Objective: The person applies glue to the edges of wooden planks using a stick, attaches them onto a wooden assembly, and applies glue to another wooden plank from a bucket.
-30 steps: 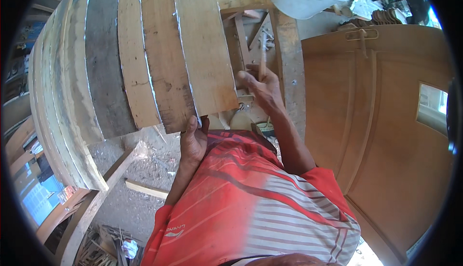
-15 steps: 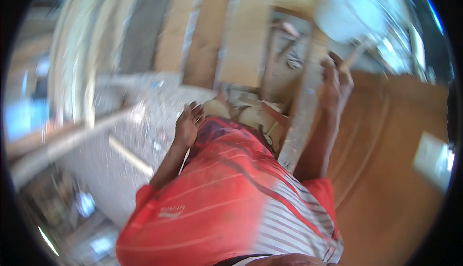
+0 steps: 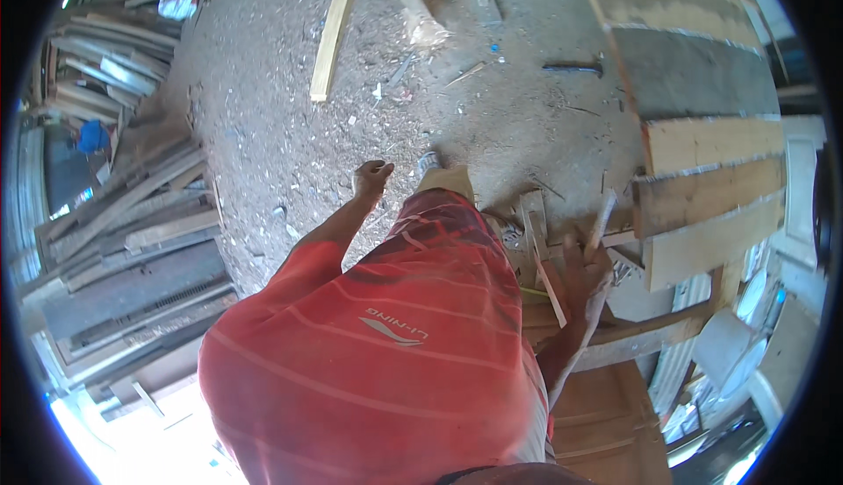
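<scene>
My left hand [image 3: 373,179] hangs over the littered floor, left of my body. Its fingers are curled in, and nothing shows in them. To the right, my right hand [image 3: 587,276] is closed around a short, pale wooden stick [image 3: 603,216] that points up past the fingers. The stick's lower end is hidden by the hand. Just left of that hand stand narrow wooden pieces [image 3: 532,220], close to the fingers; whether they touch I cannot tell. A wooden frame rail [image 3: 645,344] runs beside my right forearm.
Wide boards [image 3: 709,199] lie side by side at the right. Scrap timber [image 3: 132,230] is piled on the left. On the shaving-strewn floor [image 3: 263,133] lie a pale plank [image 3: 332,46] and a dark, long tool [image 3: 572,68]. A brown wood panel [image 3: 606,423] and a white bucket [image 3: 729,349] are at lower right.
My view has swung left, so the boards now appear at the right and more floor shows. The stick stays in my right hand; my left hand's fingers are more curled.
</scene>
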`<state>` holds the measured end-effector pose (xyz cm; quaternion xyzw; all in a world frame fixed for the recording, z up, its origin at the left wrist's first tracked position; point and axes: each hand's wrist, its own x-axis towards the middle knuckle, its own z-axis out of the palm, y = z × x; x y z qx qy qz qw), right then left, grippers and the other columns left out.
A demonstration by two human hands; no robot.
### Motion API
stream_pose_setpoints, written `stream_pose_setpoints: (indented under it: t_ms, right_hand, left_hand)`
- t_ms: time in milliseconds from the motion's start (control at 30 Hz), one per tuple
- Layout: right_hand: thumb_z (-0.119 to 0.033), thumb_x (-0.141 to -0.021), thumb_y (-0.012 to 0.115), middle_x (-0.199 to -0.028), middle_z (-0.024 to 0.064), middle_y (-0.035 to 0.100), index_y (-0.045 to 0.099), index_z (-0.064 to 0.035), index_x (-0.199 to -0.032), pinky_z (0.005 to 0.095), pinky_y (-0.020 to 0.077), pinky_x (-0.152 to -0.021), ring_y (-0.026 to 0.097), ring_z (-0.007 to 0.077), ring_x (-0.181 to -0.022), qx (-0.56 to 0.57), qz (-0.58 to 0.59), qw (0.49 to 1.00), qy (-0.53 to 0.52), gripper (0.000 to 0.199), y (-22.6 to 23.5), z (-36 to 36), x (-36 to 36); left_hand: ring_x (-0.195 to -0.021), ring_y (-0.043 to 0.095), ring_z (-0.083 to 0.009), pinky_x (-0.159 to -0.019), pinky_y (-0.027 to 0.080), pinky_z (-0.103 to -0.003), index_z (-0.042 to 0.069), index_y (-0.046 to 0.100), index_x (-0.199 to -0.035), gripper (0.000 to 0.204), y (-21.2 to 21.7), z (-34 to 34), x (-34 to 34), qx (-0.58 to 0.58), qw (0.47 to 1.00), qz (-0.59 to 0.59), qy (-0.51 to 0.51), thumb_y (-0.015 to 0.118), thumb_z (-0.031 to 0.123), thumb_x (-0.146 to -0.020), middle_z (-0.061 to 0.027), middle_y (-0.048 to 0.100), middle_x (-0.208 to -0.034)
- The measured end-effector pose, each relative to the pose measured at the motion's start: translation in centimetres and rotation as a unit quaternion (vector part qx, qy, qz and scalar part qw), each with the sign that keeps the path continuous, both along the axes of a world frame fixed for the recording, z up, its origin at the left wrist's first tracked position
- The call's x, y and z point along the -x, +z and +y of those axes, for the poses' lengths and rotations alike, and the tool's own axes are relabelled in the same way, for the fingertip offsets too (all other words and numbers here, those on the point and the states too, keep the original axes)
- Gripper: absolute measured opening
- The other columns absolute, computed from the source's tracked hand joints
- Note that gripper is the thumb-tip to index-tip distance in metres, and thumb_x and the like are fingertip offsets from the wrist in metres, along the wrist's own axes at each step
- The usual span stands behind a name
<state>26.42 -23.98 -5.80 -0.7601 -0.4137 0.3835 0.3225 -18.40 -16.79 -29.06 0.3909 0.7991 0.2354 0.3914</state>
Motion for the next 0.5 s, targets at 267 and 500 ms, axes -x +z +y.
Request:
stream_pose_setpoints:
  t_ms: [267, 500]
  right_hand:
    - [-0.031, -0.093, 0.066, -0.112, 0.0261, 0.071, 0.065, 0.0027, -0.126, 0.045, 0.0511, -0.092, 0.068, 0.0381, -0.104, 0.092, -0.133, 0.942, 0.295, 0.047, -5.9, 11.8, 12.9]
    - [-0.034, -0.093, 0.064, -0.098, 0.0296, 0.069, 0.069, 0.0037, -0.108, 0.0501, 0.052, -0.082, 0.068, 0.0457, -0.095, 0.2, -0.169, 0.928, 0.265, 0.041, -14.2, 18.6, 21.2]
  left_hand:
    - [-0.086, 0.067, -0.0215, -0.077, 0.054, -0.037, -0.001, 0.061, -0.127, 0.072, -3.0, -2.0, 18.7, 0.139, 0.944, -0.215, 0.21, 0.058, 0.064, -0.097, -0.016, 0.071, -0.105]
    - [-0.088, 0.068, -0.0246, -0.08, 0.056, -0.04, -0.003, 0.059, -0.134, 0.081, -5.7, 0.6, 30.9, 0.103, 0.938, -0.174, 0.281, 0.055, 0.069, -0.095, -0.0162, 0.073, -0.105]
